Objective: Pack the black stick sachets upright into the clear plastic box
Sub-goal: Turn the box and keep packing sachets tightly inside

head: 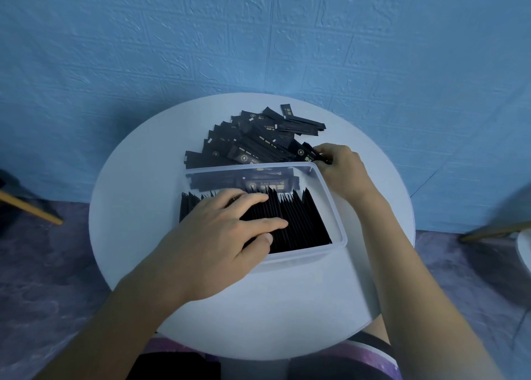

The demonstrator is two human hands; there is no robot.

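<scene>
A clear plastic box (pixel 330 195) sits in the middle of the round white table (pixel 143 207). Several black stick sachets (pixel 298 221) stand upright in it, packed side by side. My left hand (pixel 218 236) lies flat on their tops, fingers straight, pressing the row. Behind the box a loose pile of black sachets (pixel 253 138) lies flat on the table. My right hand (pixel 342 167) is at the pile's right end, beside the box's far right corner, fingers pinching one sachet (pixel 309 154).
A blue textured wall stands right behind the table. Wooden chair legs (pixel 31 208) reach in at the left and another at the right (pixel 494 230). A purple carpet covers the floor. My lap is under the table's near edge.
</scene>
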